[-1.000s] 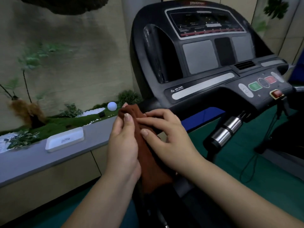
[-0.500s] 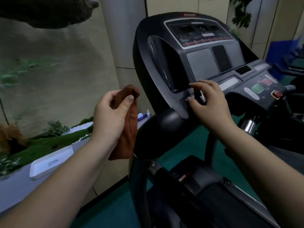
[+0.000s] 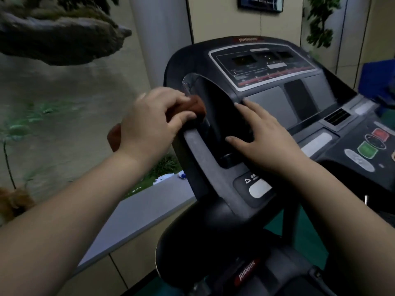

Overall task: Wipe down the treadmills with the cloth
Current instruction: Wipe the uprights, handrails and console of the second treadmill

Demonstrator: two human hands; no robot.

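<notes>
A black treadmill console [image 3: 267, 99] fills the right half of the view, with a display panel on top and red and green buttons at the right. My left hand [image 3: 151, 122] grips a bunched rust-brown cloth [image 3: 197, 105] and presses it against the rim of the console's left cup-holder recess. Part of the cloth hangs out behind my wrist. My right hand [image 3: 263, 135] lies flat with spread fingers on the console's right edge of that dark recess, holding nothing.
A grey ledge [image 3: 145, 212] runs along the left, backed by a wall mural with plants and a rock shape above. A blue object [image 3: 376, 82] stands at the far right. Green floor [image 3: 307, 238] shows under the console. The treadmill's lower housing [image 3: 245, 272] is at the bottom.
My left hand has carried the cloth from the air at the left onto the console's left rim. My right hand slid from the lower bar up onto the console face. The view came closer.
</notes>
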